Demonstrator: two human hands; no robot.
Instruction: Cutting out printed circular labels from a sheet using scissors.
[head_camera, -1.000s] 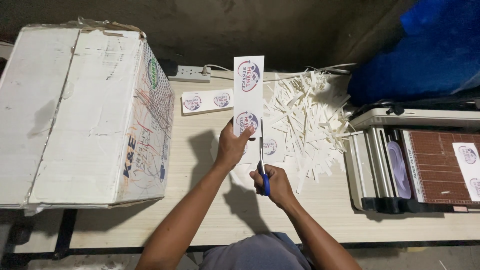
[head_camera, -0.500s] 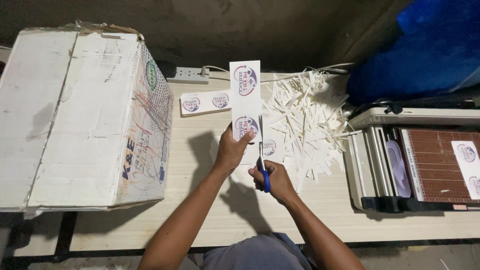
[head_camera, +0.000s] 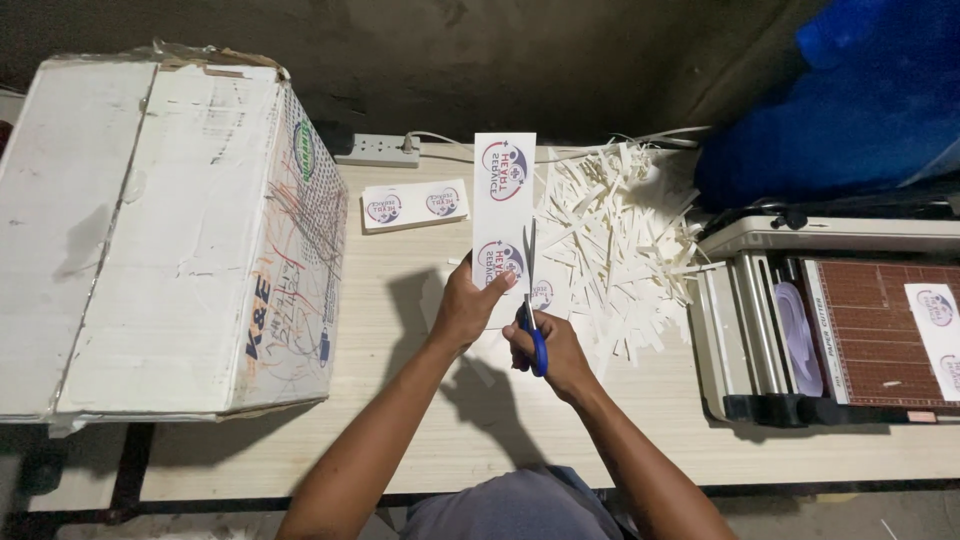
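The left hand (head_camera: 465, 305) pinches the lower end of a tall white sticker strip (head_camera: 503, 210), fingers clamped on it and holding it upright above the table (head_camera: 400, 420). The right hand (head_camera: 555, 350) has its fingers closed through the blue handles of a pair of scissors (head_camera: 533, 310), whose blades run up along the strip's right edge.

The strip is narrow and stiff enough to stand unsupported, plain white, printed with two round red-and-blue logos, one above the other. Just right of the strip lies a loose heap of white paper trimmings (head_camera: 620, 240); just left of it, flat on the table, sits a short cut piece with two of the same logos (head_camera: 415, 205). Further left of the strip stands a large worn cardboard box (head_camera: 150, 230), and well to its right a paper trimmer (head_camera: 850, 330) with a brown gridded bed.

The likeliest slip, as I judge it, is the blades wandering inward and nicking a logo, since the strip is held only at the bottom and could flex or twist. The left thumb also sits close to the blades and could be caught.
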